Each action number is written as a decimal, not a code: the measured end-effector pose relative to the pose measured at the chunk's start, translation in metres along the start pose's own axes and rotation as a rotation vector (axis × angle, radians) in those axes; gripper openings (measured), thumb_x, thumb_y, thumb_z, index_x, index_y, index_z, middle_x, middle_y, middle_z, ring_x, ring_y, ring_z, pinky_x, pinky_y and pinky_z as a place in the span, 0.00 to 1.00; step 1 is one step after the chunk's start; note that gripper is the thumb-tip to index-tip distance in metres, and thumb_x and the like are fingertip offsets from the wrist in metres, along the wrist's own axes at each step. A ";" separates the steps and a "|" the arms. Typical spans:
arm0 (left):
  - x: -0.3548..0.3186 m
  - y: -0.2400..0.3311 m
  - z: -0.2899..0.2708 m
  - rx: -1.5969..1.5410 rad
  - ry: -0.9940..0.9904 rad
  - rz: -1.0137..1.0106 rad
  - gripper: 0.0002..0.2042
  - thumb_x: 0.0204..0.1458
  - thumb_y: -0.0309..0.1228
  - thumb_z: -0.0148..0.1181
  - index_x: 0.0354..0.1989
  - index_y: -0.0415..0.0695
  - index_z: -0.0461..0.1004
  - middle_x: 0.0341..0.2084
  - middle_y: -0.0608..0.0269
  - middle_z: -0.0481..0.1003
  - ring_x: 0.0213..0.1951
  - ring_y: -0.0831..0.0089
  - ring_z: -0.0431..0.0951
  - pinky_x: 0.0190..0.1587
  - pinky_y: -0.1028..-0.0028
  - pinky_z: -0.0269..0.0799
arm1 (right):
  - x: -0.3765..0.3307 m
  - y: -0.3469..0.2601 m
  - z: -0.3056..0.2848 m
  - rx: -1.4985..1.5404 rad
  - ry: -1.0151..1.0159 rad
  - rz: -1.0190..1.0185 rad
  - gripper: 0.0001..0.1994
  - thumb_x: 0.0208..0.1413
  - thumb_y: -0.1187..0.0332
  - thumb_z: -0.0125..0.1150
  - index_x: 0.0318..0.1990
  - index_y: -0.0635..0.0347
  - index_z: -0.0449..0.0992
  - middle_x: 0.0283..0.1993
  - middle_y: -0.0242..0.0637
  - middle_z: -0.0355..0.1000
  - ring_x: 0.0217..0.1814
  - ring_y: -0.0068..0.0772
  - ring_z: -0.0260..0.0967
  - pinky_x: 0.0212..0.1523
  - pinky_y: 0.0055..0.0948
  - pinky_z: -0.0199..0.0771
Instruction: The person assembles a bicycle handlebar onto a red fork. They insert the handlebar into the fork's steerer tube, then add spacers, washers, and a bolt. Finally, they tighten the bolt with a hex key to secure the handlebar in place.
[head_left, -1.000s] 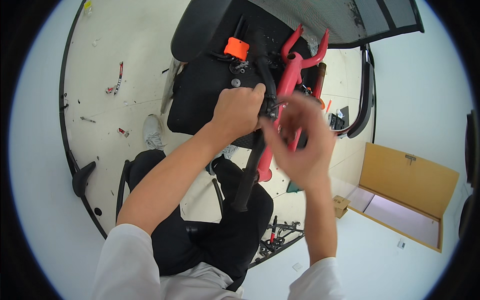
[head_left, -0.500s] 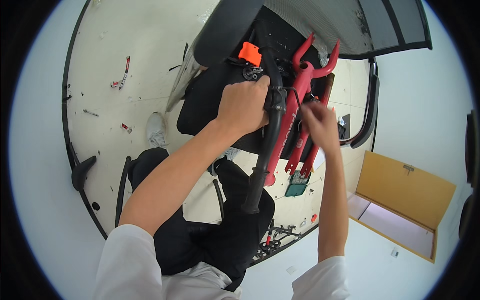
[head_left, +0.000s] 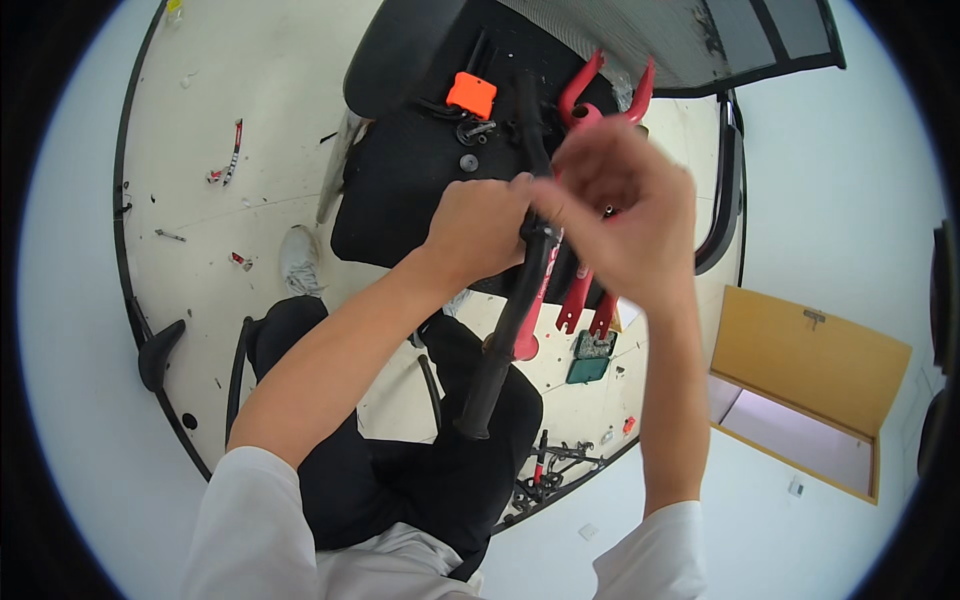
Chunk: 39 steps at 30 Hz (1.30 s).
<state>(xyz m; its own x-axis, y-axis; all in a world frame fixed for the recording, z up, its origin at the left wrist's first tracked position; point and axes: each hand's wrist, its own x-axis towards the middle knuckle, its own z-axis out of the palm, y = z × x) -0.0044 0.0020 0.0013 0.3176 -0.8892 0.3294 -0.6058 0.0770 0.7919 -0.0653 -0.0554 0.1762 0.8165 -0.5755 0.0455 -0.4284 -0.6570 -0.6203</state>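
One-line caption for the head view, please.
Both hands, left hand and right hand, grip a black bar beside a red frame over a chair seat.

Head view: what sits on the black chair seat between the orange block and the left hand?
A small dark round knob lies on the seat between the orange block and the left hand, in the head view.

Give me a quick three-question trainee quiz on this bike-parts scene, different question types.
1. True or false: the left hand grips the black handlebar.
2. Multiple choice: where does the orange block lie? A) on the black chair seat B) in the cardboard box C) in the right hand
3. Fill in: the bicycle fork behind the hands is coloured ____.

Key: 1 true; 2 A; 3 red.
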 end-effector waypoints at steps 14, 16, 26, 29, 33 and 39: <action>0.012 0.001 -0.026 -0.053 0.002 -0.147 0.16 0.41 0.34 0.70 0.33 0.40 0.71 0.17 0.53 0.74 0.25 0.52 0.78 0.25 0.58 0.72 | -0.049 0.127 0.009 -0.309 0.155 0.250 0.14 0.63 0.67 0.54 0.27 0.67 0.72 0.16 0.40 0.67 0.16 0.30 0.62 0.22 0.29 0.64; 0.015 -0.007 -0.025 -0.054 0.011 -0.209 0.16 0.41 0.34 0.70 0.32 0.39 0.70 0.17 0.51 0.75 0.25 0.50 0.79 0.26 0.57 0.73 | -0.087 0.107 0.021 -0.305 0.086 0.295 0.12 0.64 0.69 0.52 0.28 0.67 0.72 0.18 0.43 0.67 0.19 0.36 0.62 0.24 0.30 0.63; 0.001 0.005 -0.003 -0.012 -0.037 -0.041 0.13 0.40 0.32 0.67 0.29 0.40 0.69 0.14 0.55 0.75 0.21 0.55 0.80 0.23 0.60 0.73 | -0.067 0.006 0.008 -0.420 -0.106 -0.255 0.08 0.55 0.73 0.64 0.30 0.62 0.70 0.24 0.39 0.66 0.21 0.42 0.67 0.21 0.36 0.66; -0.002 0.010 -0.002 0.027 -0.096 -0.001 0.12 0.41 0.31 0.66 0.28 0.41 0.69 0.14 0.57 0.74 0.21 0.58 0.80 0.22 0.62 0.73 | -0.023 0.011 0.001 -0.536 -0.037 -0.326 0.11 0.55 0.69 0.66 0.30 0.61 0.68 0.24 0.41 0.67 0.23 0.45 0.69 0.22 0.38 0.67; -0.001 0.010 0.002 0.010 -0.108 0.039 0.13 0.40 0.31 0.67 0.30 0.40 0.71 0.15 0.59 0.75 0.22 0.60 0.80 0.23 0.65 0.73 | 0.035 0.025 -0.010 -0.473 -0.041 -0.085 0.12 0.63 0.64 0.58 0.34 0.65 0.69 0.26 0.52 0.71 0.29 0.58 0.70 0.30 0.45 0.68; 0.002 0.011 -0.009 -0.058 -0.034 0.055 0.15 0.39 0.34 0.71 0.31 0.40 0.72 0.16 0.59 0.75 0.24 0.60 0.80 0.24 0.64 0.73 | 0.039 0.108 -0.022 -0.308 -0.076 0.227 0.15 0.67 0.64 0.46 0.34 0.69 0.70 0.23 0.51 0.68 0.26 0.50 0.68 0.30 0.40 0.66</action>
<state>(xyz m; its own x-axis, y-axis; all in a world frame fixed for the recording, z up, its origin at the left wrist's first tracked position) -0.0040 0.0055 0.0151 0.2594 -0.8978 0.3558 -0.5778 0.1509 0.8021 -0.0880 -0.1596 0.1281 0.7088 -0.6931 -0.1314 -0.6885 -0.6390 -0.3431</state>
